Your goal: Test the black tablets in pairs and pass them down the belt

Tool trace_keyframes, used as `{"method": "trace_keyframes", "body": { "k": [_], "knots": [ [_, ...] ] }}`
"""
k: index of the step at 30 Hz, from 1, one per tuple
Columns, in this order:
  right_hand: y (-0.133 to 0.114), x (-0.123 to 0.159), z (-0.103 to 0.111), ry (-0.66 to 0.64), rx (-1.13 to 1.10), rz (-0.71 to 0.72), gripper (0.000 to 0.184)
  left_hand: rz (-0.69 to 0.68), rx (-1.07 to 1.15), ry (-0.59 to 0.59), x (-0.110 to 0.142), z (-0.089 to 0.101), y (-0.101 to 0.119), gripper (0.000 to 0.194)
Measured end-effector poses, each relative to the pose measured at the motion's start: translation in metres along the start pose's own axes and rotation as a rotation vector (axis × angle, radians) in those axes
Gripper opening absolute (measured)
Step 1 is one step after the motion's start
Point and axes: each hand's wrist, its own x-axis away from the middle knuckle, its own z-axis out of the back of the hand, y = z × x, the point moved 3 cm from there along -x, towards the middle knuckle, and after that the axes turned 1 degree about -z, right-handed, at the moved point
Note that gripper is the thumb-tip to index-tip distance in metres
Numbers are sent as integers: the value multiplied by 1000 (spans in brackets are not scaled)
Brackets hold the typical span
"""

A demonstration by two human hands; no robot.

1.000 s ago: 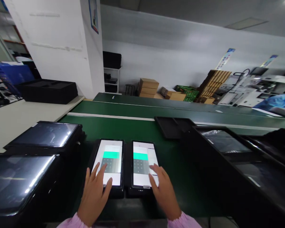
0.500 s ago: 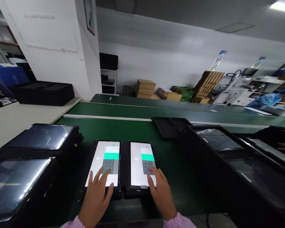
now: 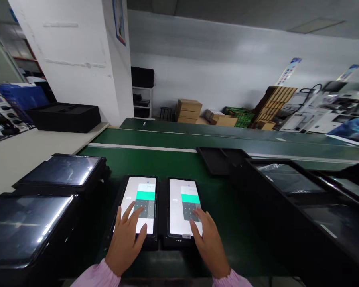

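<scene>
Two lit tablets lie side by side on a green work surface, each showing a white screen with a green bar and a grey number keypad. Over the lower part of the left tablet (image 3: 132, 189) is my left hand (image 3: 126, 235), fingers spread and the index finger close to the keypad. My right hand (image 3: 208, 239) reaches over the lower right of the right tablet (image 3: 177, 215), its fingertips at the keypad and its thumb above the screen. Both hands are open and hold nothing. Whether the fingertips touch the glass, I cannot tell.
Dark-screened tablets (image 3: 26, 227) sit on black stands at the left. On the right is a long black case (image 3: 245, 207) holding more screens, with a flat black tray (image 3: 212, 159) behind it. A blue-sleeved person (image 3: 354, 126) is at the far right edge.
The view has turned slightly left, so everything sits further right in the picture. My hands stay over the same tablets, with small finger shifts at the keypads.
</scene>
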Motion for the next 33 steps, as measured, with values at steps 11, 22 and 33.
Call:
{"method": "trace_keyframes", "body": {
  "k": [11,22,33],
  "knots": [
    [7,-8,8,-26,-111,-132,36,-10,45,-23,-6,3,-18,37],
    [64,-45,5,24,-441,-496,58,406,405,162,-70,8,-114,62],
    [84,-54,-22,-90,-638,-589,85,505,537,30,-80,-5,-125,73]
  ]
}}
